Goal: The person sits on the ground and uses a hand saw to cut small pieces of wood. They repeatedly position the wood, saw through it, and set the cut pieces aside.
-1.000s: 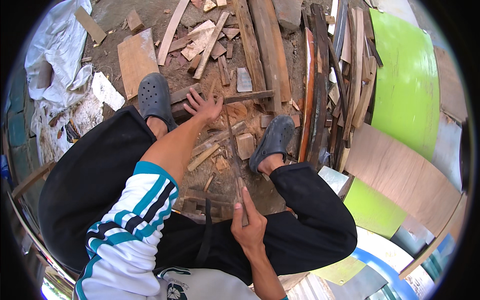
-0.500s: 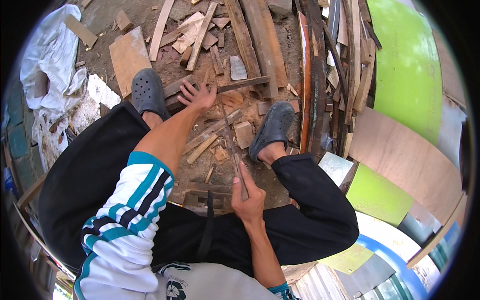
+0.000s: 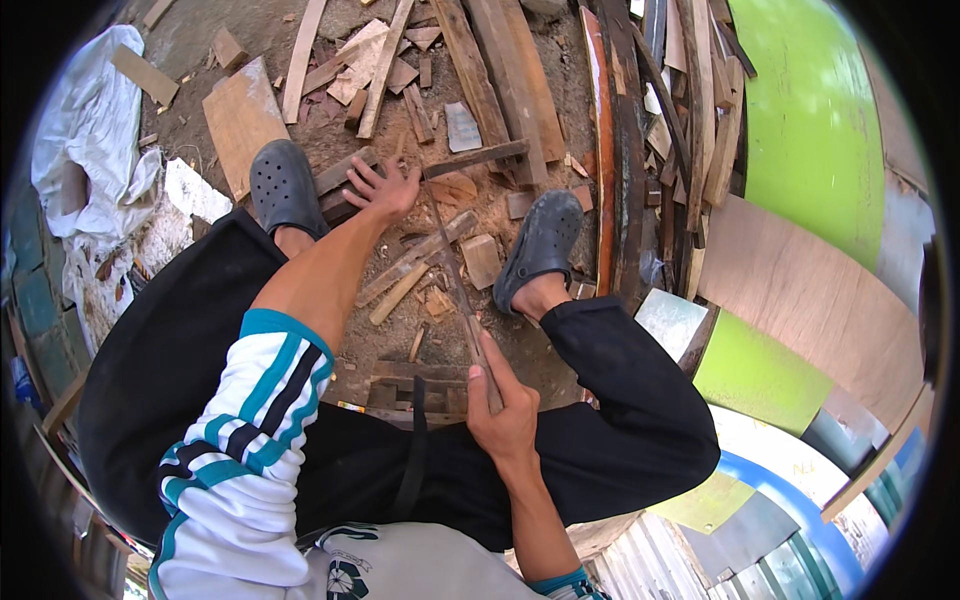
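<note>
My right hand (image 3: 503, 410) is wrapped round the handle of a long, narrow handsaw (image 3: 455, 265), its index finger stretched along the handle. Seen nearly edge-on, the saw runs forward and left to the near end of a dark wood strip (image 3: 480, 158). My left hand (image 3: 385, 190) lies palm down with spread fingers over dark wood pieces (image 3: 345, 172), just left of the saw's far end. Whether the strip joins the wood beneath that hand cannot be seen. Between my feet are a small wood block (image 3: 482, 262) and narrow offcuts (image 3: 420, 258).
My feet, in dark clogs (image 3: 285, 188), flank the work. Long planks (image 3: 515, 70) and stacked lumber (image 3: 625, 130) lie ahead and right. A plywood board (image 3: 245, 125) and white sheeting (image 3: 90, 130) are at the left; green panels (image 3: 810, 120) and a brown sheet (image 3: 790, 285) at the right.
My right hand has drawn the saw slightly back toward me. My left hand keeps its place on the wood. The whole view has shifted a little.
</note>
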`<action>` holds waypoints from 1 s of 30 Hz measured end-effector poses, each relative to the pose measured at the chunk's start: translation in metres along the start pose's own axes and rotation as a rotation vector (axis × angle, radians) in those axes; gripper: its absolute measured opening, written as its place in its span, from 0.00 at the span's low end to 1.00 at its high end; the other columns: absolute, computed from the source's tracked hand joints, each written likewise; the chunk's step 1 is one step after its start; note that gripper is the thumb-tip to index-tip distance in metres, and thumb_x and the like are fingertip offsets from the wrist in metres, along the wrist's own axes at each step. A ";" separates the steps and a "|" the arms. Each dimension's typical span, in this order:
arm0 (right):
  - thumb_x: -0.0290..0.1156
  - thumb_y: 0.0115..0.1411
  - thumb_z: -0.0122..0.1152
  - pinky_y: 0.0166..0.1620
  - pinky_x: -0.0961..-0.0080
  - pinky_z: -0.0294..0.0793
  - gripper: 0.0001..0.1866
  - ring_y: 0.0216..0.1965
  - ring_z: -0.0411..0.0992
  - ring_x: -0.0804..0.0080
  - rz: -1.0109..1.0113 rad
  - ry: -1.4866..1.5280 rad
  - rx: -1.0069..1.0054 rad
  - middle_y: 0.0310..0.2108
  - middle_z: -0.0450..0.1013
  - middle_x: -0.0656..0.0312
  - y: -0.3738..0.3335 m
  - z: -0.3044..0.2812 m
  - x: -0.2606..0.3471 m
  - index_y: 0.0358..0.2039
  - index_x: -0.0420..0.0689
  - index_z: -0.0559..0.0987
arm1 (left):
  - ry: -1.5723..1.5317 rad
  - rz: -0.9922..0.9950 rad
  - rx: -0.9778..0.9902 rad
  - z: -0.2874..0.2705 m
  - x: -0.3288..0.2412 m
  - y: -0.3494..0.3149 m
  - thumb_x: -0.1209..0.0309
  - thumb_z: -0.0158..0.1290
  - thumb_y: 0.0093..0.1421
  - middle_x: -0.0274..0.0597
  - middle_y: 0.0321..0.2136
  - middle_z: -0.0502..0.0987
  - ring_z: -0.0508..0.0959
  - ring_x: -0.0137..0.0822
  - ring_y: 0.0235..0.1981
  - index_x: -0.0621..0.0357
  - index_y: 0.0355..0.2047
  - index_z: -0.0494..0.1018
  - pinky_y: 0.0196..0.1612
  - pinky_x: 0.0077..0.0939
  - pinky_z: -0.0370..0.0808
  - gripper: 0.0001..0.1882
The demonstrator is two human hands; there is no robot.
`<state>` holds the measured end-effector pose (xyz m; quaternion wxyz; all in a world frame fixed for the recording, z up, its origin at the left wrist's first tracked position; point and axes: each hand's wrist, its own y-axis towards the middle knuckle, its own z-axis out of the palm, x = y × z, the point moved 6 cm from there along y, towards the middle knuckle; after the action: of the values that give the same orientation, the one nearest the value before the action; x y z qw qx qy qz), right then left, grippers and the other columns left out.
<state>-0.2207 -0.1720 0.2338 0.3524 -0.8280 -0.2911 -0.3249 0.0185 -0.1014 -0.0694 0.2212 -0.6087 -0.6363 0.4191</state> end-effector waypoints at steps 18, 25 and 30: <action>0.29 0.61 0.59 0.35 0.65 0.78 0.23 0.34 0.80 0.46 -0.091 0.001 -0.076 0.36 0.79 0.40 0.013 0.016 -0.013 0.57 0.41 0.76 | 0.011 -0.004 -0.080 0.002 0.004 0.009 0.36 0.35 0.65 0.60 0.70 0.15 0.18 0.63 0.71 0.33 0.73 0.35 0.66 0.67 0.22 0.42; 0.28 0.61 0.59 0.36 0.65 0.79 0.24 0.34 0.80 0.47 0.008 -0.005 -0.043 0.34 0.79 0.41 0.006 -0.003 -0.008 0.58 0.42 0.76 | 0.006 -0.012 -0.095 0.002 0.005 0.009 0.36 0.35 0.65 0.61 0.70 0.15 0.18 0.63 0.71 0.34 0.74 0.36 0.66 0.67 0.22 0.43; 0.29 0.61 0.59 0.33 0.63 0.78 0.24 0.30 0.80 0.46 -0.099 -0.037 -0.045 0.29 0.78 0.41 -0.009 -0.001 -0.022 0.59 0.45 0.76 | -0.016 0.007 -0.095 0.001 -0.001 0.003 0.36 0.35 0.65 0.61 0.70 0.16 0.18 0.63 0.71 0.35 0.74 0.35 0.66 0.67 0.22 0.43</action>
<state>-0.2408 -0.1733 0.2214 0.3115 -0.8262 -0.3306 -0.3331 0.0196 -0.1031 -0.0726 0.1854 -0.6176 -0.6551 0.3938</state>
